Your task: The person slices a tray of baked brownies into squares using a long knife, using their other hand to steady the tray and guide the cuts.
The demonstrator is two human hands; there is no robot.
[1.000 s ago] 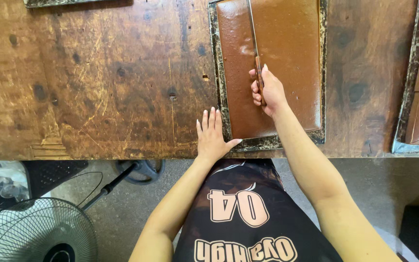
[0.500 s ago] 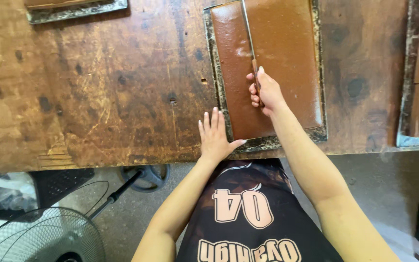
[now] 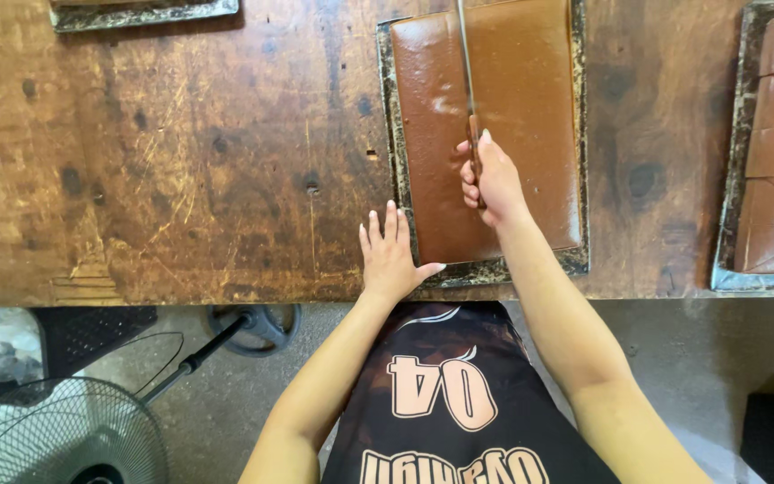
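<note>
A metal tray (image 3: pixel 575 255) holding a smooth brown slab (image 3: pixel 530 108) lies on the worn wooden table (image 3: pixel 181 161) in front of me. My right hand (image 3: pixel 493 177) grips the handle of a long knife (image 3: pixel 464 54), whose blade runs lengthwise down the middle of the slab. My left hand (image 3: pixel 391 255) rests flat on the table with fingers spread, its thumb against the tray's near left corner.
A second tray (image 3: pixel 735 179) with a brown slab cut into pieces sits at the right edge. Another tray's edge (image 3: pixel 141 12) shows at the top left. Below the table stand a floor fan (image 3: pixel 55 435) and its base (image 3: pixel 248 324).
The knife and my right hand have drawn slightly nearer along the slab. My left hand stays flat by the tray corner. The view has shifted a little.
</note>
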